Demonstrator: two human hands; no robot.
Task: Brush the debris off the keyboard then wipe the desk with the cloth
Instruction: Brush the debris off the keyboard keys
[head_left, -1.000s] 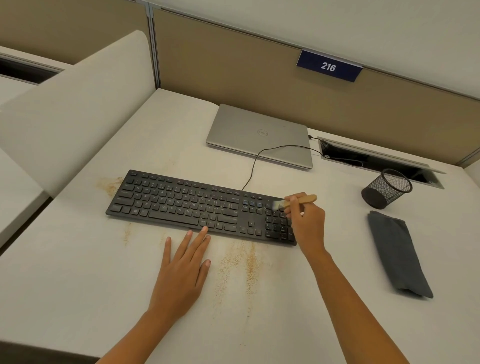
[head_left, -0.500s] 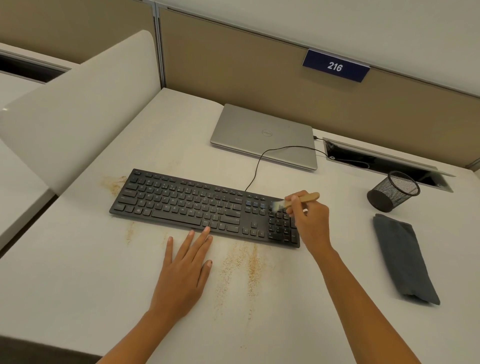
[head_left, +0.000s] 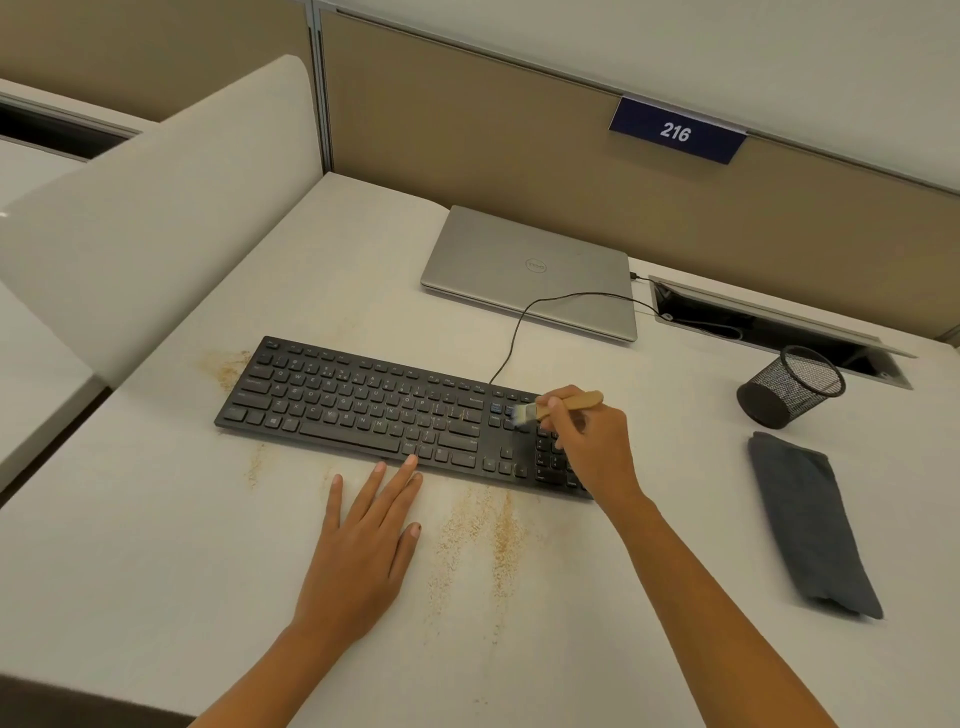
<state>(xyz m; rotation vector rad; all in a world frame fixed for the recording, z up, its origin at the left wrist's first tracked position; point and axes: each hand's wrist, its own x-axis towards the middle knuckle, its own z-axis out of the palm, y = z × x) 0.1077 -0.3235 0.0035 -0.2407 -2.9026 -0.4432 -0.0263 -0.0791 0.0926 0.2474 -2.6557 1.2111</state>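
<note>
Since the earlier frames the brush (head_left: 566, 404) has crept a little to the left along the far rows of the keyboard (head_left: 363, 410), off the number pad and onto the small key cluster beside it, while the left hand (head_left: 363, 545) has hardly shifted. From the head camera we see the right hand (head_left: 592, 447) with its fingers curled round the wooden handle and the pale bristles down on the keys. The left hand lies flat and spread on the desk (head_left: 156, 571), gripping nothing, its fingertips touching the keyboard's near edge. We judge the brushing step to be under way at the right end, and a few specks seem to remain among the middle keys. Next we need short strokes toward the near edge, then a reach right for the folded grey cloth (head_left: 810, 525), which lies untouched well apart from the keyboard. Tan debris (head_left: 498, 535) streaks the white desk just near of the keyboard and by its left end. Farther off sit a closed laptop (head_left: 524, 270), a black mesh cup (head_left: 789, 387), a cable hatch (head_left: 779, 319) and a beige partition with a plate marked 216 (head_left: 675, 132).
</note>
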